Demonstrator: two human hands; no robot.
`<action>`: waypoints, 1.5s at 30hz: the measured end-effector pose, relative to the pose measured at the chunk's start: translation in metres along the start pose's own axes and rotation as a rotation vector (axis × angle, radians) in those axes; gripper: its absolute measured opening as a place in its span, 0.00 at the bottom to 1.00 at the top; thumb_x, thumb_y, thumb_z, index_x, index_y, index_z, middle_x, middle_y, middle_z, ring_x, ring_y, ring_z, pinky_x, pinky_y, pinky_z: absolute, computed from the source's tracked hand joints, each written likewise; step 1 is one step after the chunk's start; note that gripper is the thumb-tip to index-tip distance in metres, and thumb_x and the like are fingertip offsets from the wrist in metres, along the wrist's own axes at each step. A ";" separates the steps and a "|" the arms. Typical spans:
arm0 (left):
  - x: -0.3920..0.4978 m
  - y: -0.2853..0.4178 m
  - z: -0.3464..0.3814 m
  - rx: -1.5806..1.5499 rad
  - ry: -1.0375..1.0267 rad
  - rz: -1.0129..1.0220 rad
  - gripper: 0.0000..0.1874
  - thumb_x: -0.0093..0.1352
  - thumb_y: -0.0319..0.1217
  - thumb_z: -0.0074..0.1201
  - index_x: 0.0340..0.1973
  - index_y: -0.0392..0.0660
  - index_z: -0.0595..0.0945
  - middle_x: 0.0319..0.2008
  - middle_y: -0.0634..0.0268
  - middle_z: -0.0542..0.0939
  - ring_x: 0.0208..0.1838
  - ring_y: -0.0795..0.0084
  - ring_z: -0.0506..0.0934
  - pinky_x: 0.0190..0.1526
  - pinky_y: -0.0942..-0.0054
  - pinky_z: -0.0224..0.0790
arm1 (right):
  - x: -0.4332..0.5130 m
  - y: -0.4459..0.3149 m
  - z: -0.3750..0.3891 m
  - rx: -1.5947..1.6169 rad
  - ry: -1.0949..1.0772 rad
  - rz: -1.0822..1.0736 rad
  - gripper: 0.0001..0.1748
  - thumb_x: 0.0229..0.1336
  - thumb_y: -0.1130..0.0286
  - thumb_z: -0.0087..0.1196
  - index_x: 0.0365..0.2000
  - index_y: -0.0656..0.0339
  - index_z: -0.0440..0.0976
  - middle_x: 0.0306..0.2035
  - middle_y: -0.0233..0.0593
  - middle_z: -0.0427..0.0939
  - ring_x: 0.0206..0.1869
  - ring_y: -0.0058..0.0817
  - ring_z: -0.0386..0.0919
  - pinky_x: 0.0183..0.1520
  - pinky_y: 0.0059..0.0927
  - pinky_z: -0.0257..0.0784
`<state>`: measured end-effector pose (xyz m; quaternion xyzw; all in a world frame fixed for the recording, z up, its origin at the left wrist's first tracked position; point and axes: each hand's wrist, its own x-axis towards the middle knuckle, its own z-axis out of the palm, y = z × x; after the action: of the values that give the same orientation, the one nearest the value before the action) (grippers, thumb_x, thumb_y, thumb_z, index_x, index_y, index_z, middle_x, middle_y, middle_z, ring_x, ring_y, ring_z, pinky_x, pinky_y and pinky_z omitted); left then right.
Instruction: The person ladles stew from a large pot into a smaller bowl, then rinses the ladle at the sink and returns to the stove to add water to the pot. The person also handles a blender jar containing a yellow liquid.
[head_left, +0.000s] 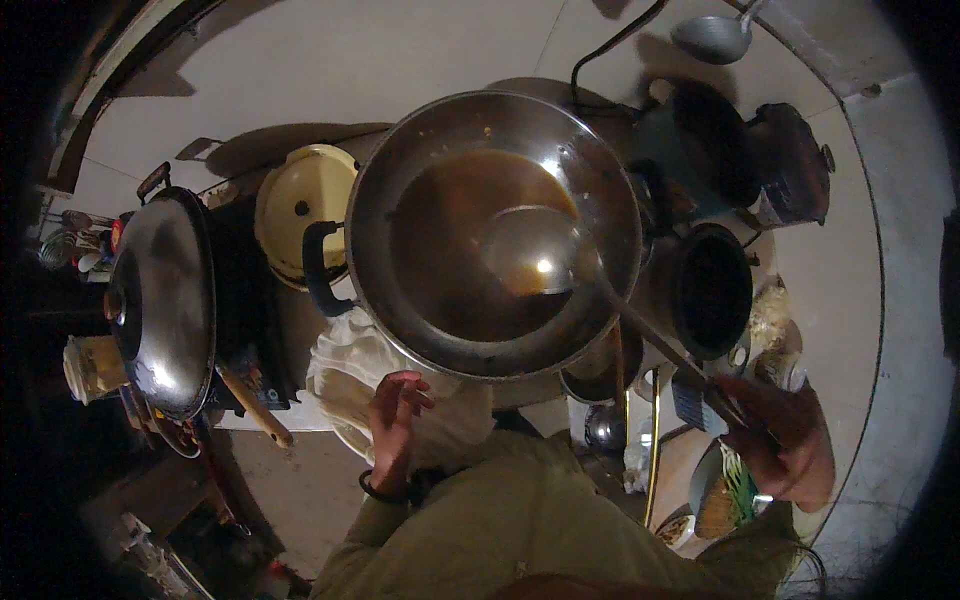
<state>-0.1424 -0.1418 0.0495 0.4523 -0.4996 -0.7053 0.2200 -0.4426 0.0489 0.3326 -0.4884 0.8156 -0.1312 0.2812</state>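
Observation:
In front of me is a large metal wok with a black side handle, holding brown liquid. My right hand, at the lower right, grips the long handle of a metal ladle. The ladle's round bowl is over the wok, and some brown liquid shows at its lower edge; whether it touches the liquid below cannot be told. My left hand is below the wok's near rim with its fingers curled and nothing visible in them, close to a pale cloth or thin plastic sheet.
A domed metal lid is at the left, near a wooden handle. A cream-coloured enamel lid or basin lies beside the wok. Dark pots stand at the right. Green vegetables are at the lower right; another ladle is at the top.

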 end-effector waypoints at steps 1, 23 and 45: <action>-0.001 0.003 -0.001 0.008 -0.005 0.005 0.12 0.77 0.38 0.48 0.46 0.42 0.78 0.37 0.65 0.80 0.34 0.78 0.78 0.37 0.76 0.63 | 0.006 -0.002 0.007 0.004 0.001 0.033 0.30 0.49 0.79 0.60 0.56 0.65 0.73 0.40 0.50 0.83 0.37 0.43 0.83 0.37 0.34 0.76; -0.065 -0.027 -0.007 0.052 0.021 0.148 0.12 0.76 0.35 0.53 0.47 0.38 0.78 0.36 0.65 0.80 0.36 0.76 0.77 0.40 0.75 0.71 | 0.067 0.035 0.134 -0.589 0.273 -0.120 0.26 0.54 0.71 0.59 0.56 0.57 0.72 0.39 0.44 0.79 0.39 0.41 0.82 0.39 0.40 0.79; -0.035 -0.044 0.018 1.075 -0.098 0.946 0.23 0.61 0.34 0.65 0.50 0.41 0.78 0.49 0.53 0.78 0.54 0.47 0.74 0.51 0.56 0.72 | -0.039 0.082 0.143 0.250 0.483 0.109 0.19 0.62 0.68 0.61 0.52 0.63 0.77 0.24 0.37 0.81 0.24 0.18 0.77 0.31 0.25 0.72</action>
<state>-0.1338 -0.0881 0.0258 0.2010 -0.9297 -0.2102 0.2261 -0.4033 0.1320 0.1899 -0.3598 0.8616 -0.3282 0.1431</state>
